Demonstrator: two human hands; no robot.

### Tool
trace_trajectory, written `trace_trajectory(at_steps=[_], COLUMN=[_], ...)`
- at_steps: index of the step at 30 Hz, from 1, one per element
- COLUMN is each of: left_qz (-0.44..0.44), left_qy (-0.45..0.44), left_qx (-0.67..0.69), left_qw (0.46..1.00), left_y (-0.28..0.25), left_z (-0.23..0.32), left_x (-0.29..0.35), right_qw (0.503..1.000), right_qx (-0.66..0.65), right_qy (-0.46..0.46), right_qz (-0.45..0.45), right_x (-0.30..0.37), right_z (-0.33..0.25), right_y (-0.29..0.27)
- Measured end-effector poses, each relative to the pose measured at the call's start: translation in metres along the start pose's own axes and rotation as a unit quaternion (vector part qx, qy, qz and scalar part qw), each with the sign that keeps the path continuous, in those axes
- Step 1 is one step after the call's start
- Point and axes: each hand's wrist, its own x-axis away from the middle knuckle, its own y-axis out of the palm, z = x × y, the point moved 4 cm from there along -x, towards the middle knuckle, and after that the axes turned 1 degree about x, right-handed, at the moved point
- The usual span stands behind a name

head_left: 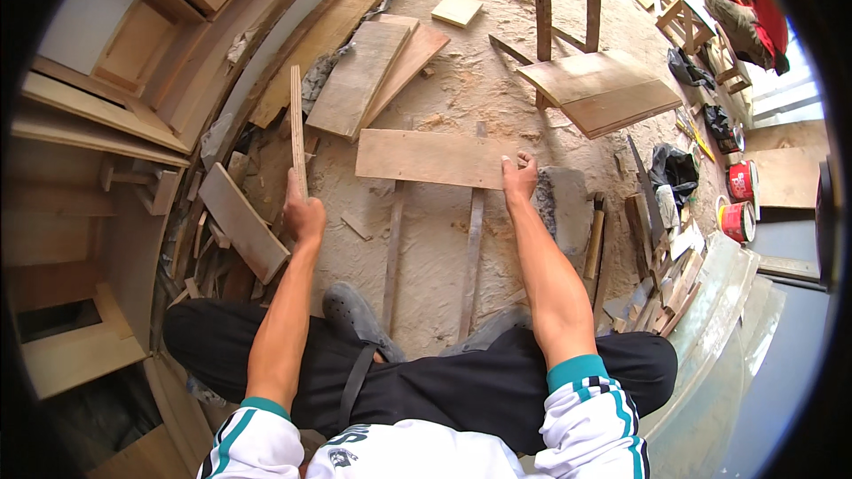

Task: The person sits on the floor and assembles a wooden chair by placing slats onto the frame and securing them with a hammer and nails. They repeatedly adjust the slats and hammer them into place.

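Note:
My left hand is closed round the lower end of a plywood piece, which stands up with its layered edge toward me. At the right end of a flat rectangular plywood board, my right hand grips the edge with curled fingers. That board lies crosswise over two long narrow wooden strips, which run back toward my feet. The undersides of both held pieces are hidden.
A wooden chair stands ahead on the right. Loose boards and offcuts lie ahead-left; wood scraps and red cans are at right. Wooden cabinets line the left. A person in red sits far right.

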Motion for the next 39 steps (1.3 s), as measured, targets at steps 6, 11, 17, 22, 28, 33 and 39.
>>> trace_trajectory(at_steps=[6, 11, 17, 22, 28, 33, 39], left_qz=[-0.102, -0.085, -0.017, -0.155, -0.172, -0.117, -0.258], left_qy=[-0.061, -0.095, -0.117, -0.017, -0.266, -0.327, -0.337], left_qx=[-0.041, -0.216, -0.229, -0.045, 0.185, 0.283, 0.627], left_qw=[0.992, 0.968, 0.966, 0.987, 0.930, 0.894, 0.653], left_y=[0.005, 0.011, 0.002, 0.053, 0.087, 0.072, 0.065], left_z=[0.003, -0.009, -0.001, 0.008, 0.060, 0.063, 0.080], left_x=[-0.026, -0.034, -0.081, -0.086, -0.073, -0.094, -0.143], right_qw=[0.953, 0.913, 0.918, 0.923, 0.963, 0.948, 0.927], right_qx=[-0.182, -0.199, -0.253, -0.229, -0.159, -0.271, -0.138], right_qy=[0.150, 0.212, 0.180, 0.192, 0.042, -0.028, -0.214], right_qz=[-0.189, -0.286, -0.246, -0.244, -0.216, -0.162, -0.275], right_x=[-0.033, 0.001, -0.004, 0.021, 0.061, 0.117, 0.202], right_z=[0.046, 0.018, 0.034, 0.002, -0.105, -0.182, -0.322], right_y=[0.001, 0.007, 0.002, -0.017, -0.047, -0.053, -0.077])
